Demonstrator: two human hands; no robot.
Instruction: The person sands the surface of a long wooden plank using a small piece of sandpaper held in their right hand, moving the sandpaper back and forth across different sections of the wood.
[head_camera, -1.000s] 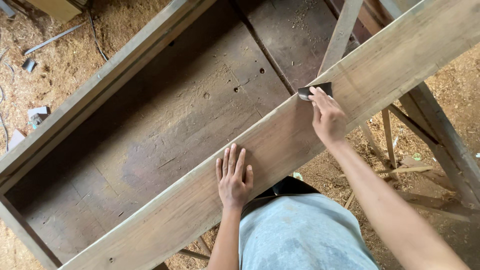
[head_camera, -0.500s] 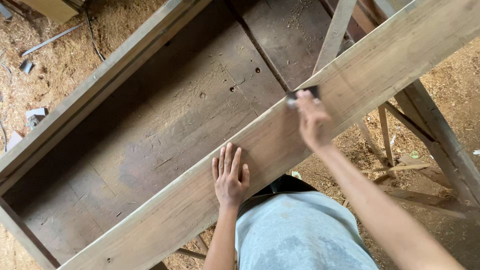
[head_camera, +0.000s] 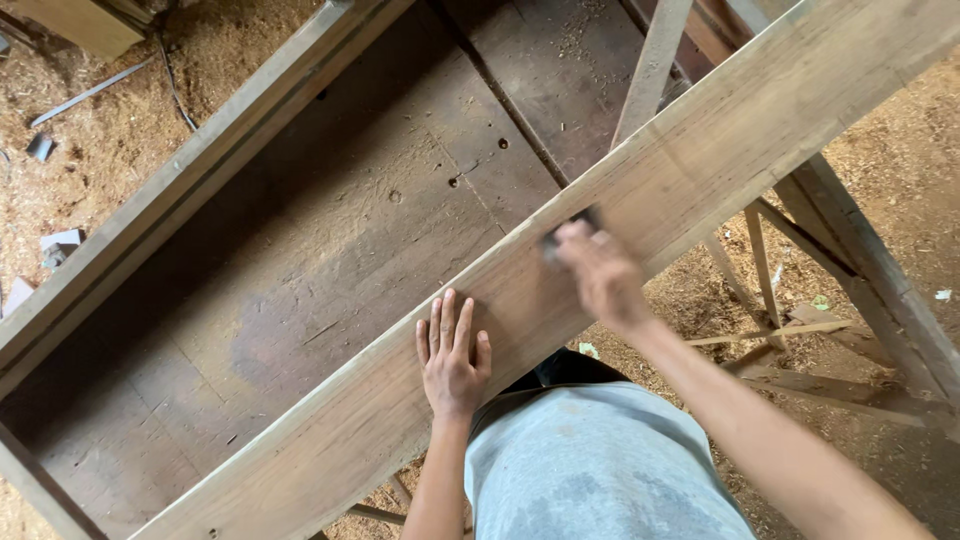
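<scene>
Left hand (head_camera: 452, 352) lies flat, fingers spread, steadying the long plank (head_camera: 700, 170) across the workbench (head_camera: 330, 250). Right hand (head_camera: 598, 272), blurred, grips what looks like a sanding block (head_camera: 566, 228). Sanding appears mid-course; the upper stretch apparently remains.

A long plank (head_camera: 640, 200) lay diagonally across the worktop (head_camera: 330, 260). The left hand (head_camera: 453, 357) rested flat on it. The right hand (head_camera: 600, 275) was farther up the plank, on a small block (head_camera: 570, 228).
</scene>
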